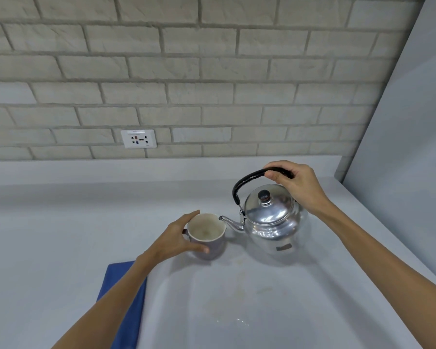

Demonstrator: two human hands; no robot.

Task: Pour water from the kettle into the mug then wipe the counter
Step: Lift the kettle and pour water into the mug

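Because the spout tip sat right at the mug's [206, 231] 3 o'clock rim rather than over its middle, the clearest risk I judged was water running down the outside wall or missing onto the counter [61, 235], most likely if the kettle [272, 220] were tipped too fast or drifted back toward 3 o'clock. The right hand [296, 187] was closed around the black bail handle near its top, and since that handle looked hinged at the body, a loose hold could let the kettle swing; the lid, with its dark knob, might also slip off at a steep tilt. The left hand [176, 238] wrapped the mug from its 9 o'clock side, thumb at the front and fingers curled round the back rim, so any overshoot of hot water would land on those fingers (whether the water was hot could not be told). The kettle was a rounded, polished metal pot, seemingly just touching or barely off the counter at 3 o'clock of the mug. The mug was pale inside with a faint stain at the bottom and looked empty, though the view was soft. A blue cloth [121, 298] lay at 7 o'clock of the mug, partly under the left forearm.
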